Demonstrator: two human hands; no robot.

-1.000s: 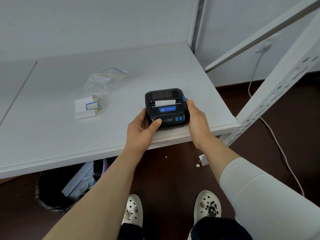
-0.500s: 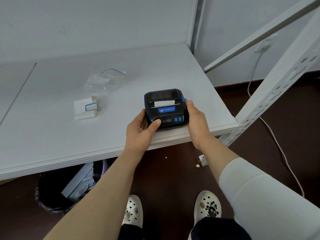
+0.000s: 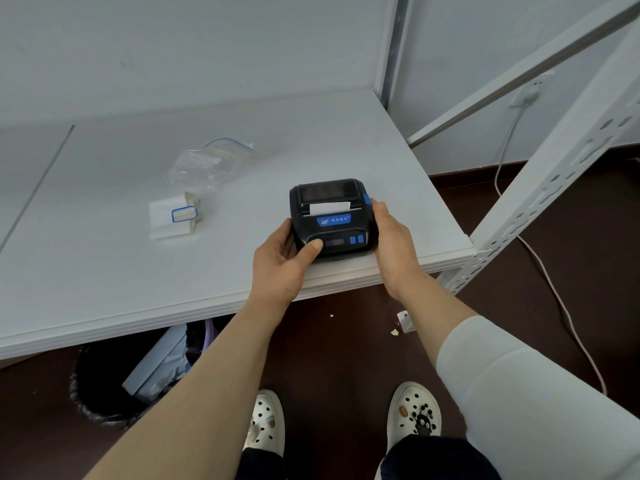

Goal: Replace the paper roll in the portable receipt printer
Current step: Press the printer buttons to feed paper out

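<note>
The printer [image 3: 332, 216] is set near the table's [image 3: 104, 271] front edge, flanked by both hands; a paper roll [image 3: 175, 218] and bag [image 3: 207, 162] lie to its left.

Blue badge [image 3: 333, 220] on printer [image 3: 328, 195], white logo and characters too small to read

Left hand [image 3: 280, 268]: fingers hidden behind the left side of the receipt printer [image 3: 332, 202]; only the thumb shows. Right hand [image 3: 394, 247]: covers the right side of the receipt printer. Blue label [image 3: 333, 220]: characters too small to read. Plastic bag [image 3: 207, 164]: contents indistinct. Waste bin [image 3: 104, 386]: top hidden by the desk [image 3: 104, 271], which the left edge cuts off.
</note>
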